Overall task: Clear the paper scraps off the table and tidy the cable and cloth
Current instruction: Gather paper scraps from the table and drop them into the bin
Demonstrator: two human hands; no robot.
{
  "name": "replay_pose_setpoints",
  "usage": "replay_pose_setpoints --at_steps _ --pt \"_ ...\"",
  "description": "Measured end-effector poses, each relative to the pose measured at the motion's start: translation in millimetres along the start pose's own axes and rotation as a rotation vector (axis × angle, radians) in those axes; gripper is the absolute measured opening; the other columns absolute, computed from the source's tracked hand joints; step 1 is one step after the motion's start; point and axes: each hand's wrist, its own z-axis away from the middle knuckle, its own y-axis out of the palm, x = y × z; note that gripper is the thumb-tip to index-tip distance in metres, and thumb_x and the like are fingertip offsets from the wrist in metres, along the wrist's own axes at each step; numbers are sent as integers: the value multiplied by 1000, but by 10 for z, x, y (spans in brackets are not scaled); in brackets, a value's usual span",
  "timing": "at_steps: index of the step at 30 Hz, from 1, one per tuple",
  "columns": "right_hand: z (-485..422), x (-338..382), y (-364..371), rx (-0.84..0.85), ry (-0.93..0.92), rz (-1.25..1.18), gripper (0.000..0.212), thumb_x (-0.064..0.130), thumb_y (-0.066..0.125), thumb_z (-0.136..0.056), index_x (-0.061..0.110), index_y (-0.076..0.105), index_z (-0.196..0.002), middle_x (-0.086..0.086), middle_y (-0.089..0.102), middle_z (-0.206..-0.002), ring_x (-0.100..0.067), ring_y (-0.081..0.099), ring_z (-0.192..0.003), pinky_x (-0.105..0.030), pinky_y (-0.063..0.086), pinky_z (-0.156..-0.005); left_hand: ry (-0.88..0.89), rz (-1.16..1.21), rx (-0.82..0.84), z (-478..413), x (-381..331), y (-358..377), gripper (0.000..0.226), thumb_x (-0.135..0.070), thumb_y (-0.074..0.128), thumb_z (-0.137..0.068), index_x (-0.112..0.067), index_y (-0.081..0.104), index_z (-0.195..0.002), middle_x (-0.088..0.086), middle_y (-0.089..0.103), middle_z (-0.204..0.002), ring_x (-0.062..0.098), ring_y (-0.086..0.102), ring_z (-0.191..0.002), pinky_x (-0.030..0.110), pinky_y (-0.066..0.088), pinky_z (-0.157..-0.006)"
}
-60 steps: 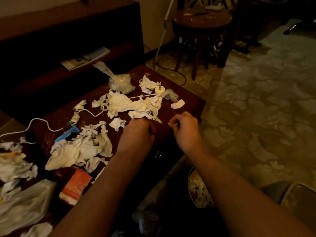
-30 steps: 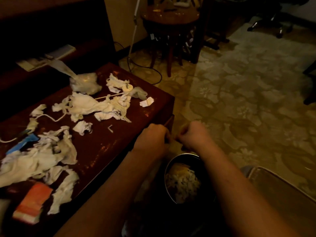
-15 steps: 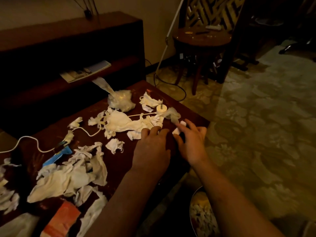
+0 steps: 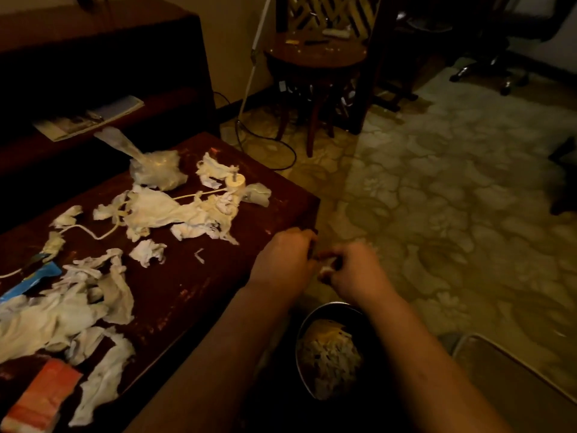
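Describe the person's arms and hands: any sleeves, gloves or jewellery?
Both forearms are bare to the frame edge, with no sleeve showing. The left hand and right hand wear no gloves; no watch, bracelet or ring shows, though dim light and blur hide fine detail.

One view, worn on my head, wide-angle, facing forward and down. It sits close: my forearms enter at the bottom edge and reach left grip (image 4: pixel 281 260) and right grip (image 4: pixel 356 270) mid-frame. Counter (image 4: pixel 187 292) takes the left half, bin (image 4: pixel 337 304) is right under the grips, rug (image 4: pixel 452 214) runs off right, wall (image 4: pixel 231 42) far at top.
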Motion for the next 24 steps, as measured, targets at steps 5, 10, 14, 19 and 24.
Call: replay_pose_setpoints --at_steps 5,10,14,19,24 --pt "175 -323 -98 245 193 151 26 8 63 -93 6 69 -117 -14 69 -116 -29 65 -110 -31 50 -87 61 -60 195 -17 -353 499 42 -28 61 -94 -28 55 -135 5 61 -130 27 62 -115 47 55 -92" --pt "139 -511 8 283 333 235 33 15 70 -82 14 67 -115 -8 67 -115 -28 65 -106 -38 55 -92 36 -65 317 43 -434 740 35 -16 60 -93 -23 62 -127 6 65 -122 27 65 -107 43 57 -88" --pt "145 -543 45 339 374 329 37 19 72 -81 17 67 -117 -3 62 -93 -24 63 -90 -32 52 -80 25 -58 370 93 -393 769 40 -17 60 -95 -24 60 -134 7 64 -125 26 64 -112 40 55 -92" --pt "142 -274 -47 168 286 385 31 35 69 -81 24 71 -109 0 65 -99 -21 65 -96 -30 47 -73 18 -109 319 196 -264 530 38 -25 65 -93 -26 58 -131 7 63 -123 28 63 -109 47 55 -89" --pt "-25 317 54 -203 -39 -59 17 36 82 -78 25 72 -87 8 67 -84 -10 65 -82 -16 44 -60 -75 -75 63 345 164 -76 40 -23 64 -94 -28 52 -132 0 60 -125 23 60 -115 45 53 -95"
